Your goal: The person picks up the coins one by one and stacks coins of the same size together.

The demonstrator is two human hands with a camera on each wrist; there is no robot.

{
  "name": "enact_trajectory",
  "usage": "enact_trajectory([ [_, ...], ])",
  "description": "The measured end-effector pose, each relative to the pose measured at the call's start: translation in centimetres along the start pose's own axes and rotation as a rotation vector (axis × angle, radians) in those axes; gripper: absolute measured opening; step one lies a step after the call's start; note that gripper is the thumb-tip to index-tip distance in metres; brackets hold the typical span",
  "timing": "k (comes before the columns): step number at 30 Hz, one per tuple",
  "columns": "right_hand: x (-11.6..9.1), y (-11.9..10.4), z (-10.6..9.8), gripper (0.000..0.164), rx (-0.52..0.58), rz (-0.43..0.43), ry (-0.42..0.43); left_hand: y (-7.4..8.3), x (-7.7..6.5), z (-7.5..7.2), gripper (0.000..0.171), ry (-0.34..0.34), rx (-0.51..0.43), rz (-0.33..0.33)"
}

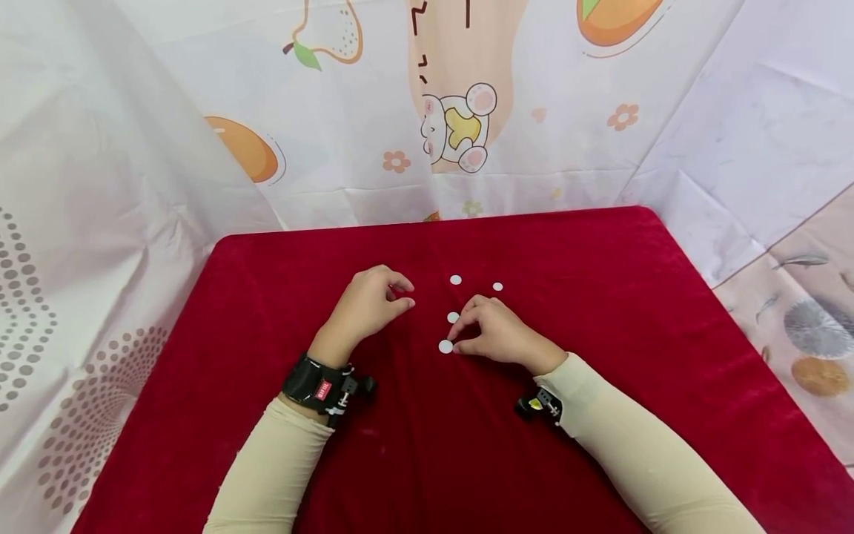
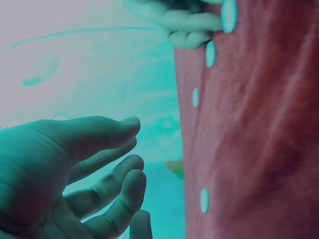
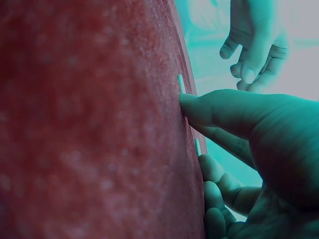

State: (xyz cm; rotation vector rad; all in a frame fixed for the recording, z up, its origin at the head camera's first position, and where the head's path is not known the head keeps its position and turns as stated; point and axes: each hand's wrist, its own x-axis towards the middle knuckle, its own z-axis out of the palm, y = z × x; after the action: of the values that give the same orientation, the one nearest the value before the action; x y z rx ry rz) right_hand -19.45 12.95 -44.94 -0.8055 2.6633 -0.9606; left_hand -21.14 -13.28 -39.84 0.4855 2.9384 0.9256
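Note:
My right hand (image 1: 497, 330) is low over the red cloth, its thumb and index finger at the right edge of the nearest white disc (image 1: 445, 346), which they seem to pinch. In the right wrist view that disc (image 3: 181, 83) shows as a thin edge against the thumb tip. A second disc (image 1: 453, 317) lies just beyond the index finger. Farther back are a third disc (image 1: 456, 279) and, to its right, a smaller-looking one (image 1: 497, 286). My left hand (image 1: 373, 300) hovers left of the discs, fingers loosely bent, thumb apart from them, holding nothing.
The red cloth (image 1: 567, 460) covers the whole table and has faint creases. Behind it hangs a white curtain (image 1: 347, 170) with fruit and bear prints, with further pale curtains at left and right. A camera on a strap (image 1: 320, 386) sits on each wrist.

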Motion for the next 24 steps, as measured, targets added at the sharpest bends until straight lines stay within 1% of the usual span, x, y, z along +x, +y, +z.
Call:
enact_trajectory([
  [6,-0.2,0.2,-0.1,0.015,-0.005,0.033,-0.003,-0.2,0.7,-1.0,0.019,0.036,-0.052,-0.002],
  [11,-0.3,0.4,0.0,0.016,0.008,0.03,-0.001,-0.2,1.1,-1.9,0.018,0.049,-0.09,-0.045],
  [17,-0.2,0.5,0.3,0.017,0.007,0.023,0.004,-0.7,1.1,-2.4,0.025,0.071,-0.128,-0.073],
  [24,0.0,0.2,0.5,0.018,0.018,0.014,0.006,-1.4,0.6,-2.8,0.027,0.101,-0.118,-0.099],
])
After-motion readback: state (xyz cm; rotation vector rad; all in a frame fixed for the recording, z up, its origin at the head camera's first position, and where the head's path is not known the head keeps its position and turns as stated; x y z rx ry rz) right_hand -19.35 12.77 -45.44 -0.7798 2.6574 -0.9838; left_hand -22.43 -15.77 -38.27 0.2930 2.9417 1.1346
